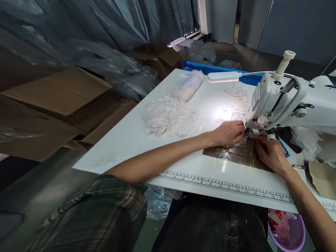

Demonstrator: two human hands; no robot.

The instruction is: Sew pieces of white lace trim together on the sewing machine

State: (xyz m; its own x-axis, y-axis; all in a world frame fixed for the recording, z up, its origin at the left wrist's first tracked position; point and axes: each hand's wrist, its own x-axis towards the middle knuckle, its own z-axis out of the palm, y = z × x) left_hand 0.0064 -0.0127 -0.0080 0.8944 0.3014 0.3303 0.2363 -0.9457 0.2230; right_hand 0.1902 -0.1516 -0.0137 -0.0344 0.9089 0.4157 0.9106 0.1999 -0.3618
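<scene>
A white sewing machine stands at the right of the white table. Just left of its needle area, my left hand is closed with curled fingers on white lace. My right hand is right of the needle area, its fingers bent and its fingertips partly hidden by the machine head; what they touch cannot be made out. More lace spreads behind my left hand under a lit lamp. A brown shiny plate lies under both hands.
A lace pile and a wrapped bundle lie on the table's left part. A printed ruler runs along the front edge. Cardboard boxes stand at the left, a purple basket below right. Blue-handled tool beside my right hand.
</scene>
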